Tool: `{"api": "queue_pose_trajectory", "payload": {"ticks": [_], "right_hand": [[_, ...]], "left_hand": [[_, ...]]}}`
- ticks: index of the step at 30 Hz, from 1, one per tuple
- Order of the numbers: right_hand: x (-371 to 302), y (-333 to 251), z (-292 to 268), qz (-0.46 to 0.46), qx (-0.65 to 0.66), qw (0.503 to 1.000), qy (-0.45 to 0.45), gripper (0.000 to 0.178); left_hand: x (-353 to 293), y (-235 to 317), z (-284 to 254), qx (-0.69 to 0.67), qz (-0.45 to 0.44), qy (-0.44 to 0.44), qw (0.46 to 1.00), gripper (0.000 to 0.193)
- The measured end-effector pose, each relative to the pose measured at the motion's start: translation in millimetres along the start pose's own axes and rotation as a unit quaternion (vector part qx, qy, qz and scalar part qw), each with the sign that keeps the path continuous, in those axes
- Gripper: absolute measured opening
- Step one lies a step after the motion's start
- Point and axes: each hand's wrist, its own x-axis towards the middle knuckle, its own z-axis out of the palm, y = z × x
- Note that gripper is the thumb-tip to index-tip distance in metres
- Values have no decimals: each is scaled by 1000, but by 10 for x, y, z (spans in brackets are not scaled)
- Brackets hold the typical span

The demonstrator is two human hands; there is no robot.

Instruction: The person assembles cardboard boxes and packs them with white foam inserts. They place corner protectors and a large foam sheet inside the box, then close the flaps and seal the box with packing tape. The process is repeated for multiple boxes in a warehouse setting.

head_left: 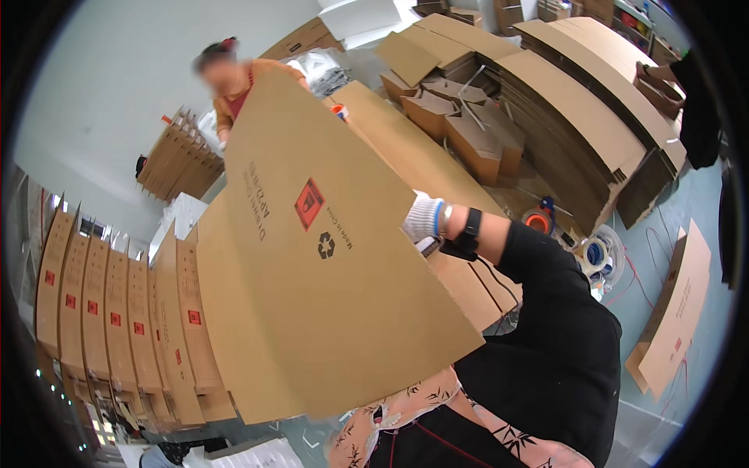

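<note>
My right grip (pixel 423 217), closure unclear, touches a big carton (pixel 351 312), seemingly unfinished; standing cartons (pixel 115 347) further left look formed; left grip unseen

Left hand out of sight

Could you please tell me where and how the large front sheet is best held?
The sheet is probably best pinched at its long right edge, coming from the right, where the right hand is: it is broad and flat, shows no handle, and that edge is exposed.
</note>
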Motion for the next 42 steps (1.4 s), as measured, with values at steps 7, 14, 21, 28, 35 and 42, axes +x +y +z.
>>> {"api": "queue_pose_trajectory", "payload": {"ticks": [7,14,21,28,35,42], "right_hand": [[-1911,35,543,223,116,907,338,38],[-2253,-745,1237,294,115,919,235,35],[-760,-1947,1941,24,90,980,175,26],[269,-3268,2400,-131,69,988,33,20],[652,-3966,2562,-224,15,974,17,47],[1035,-4439,2521,-184,-39,982,-26,81]], "left_hand": [[308,144,-41,18,47,-20,999,43],[828,0,-216,21,107,-24,994,43],[1455,-416,-346,-5,149,-22,989,43],[1953,-982,-406,-36,173,-10,984,44],[1953,-1017,-482,-60,193,-22,979,44],[1879,-867,-496,-85,158,-61,982,48]]}}
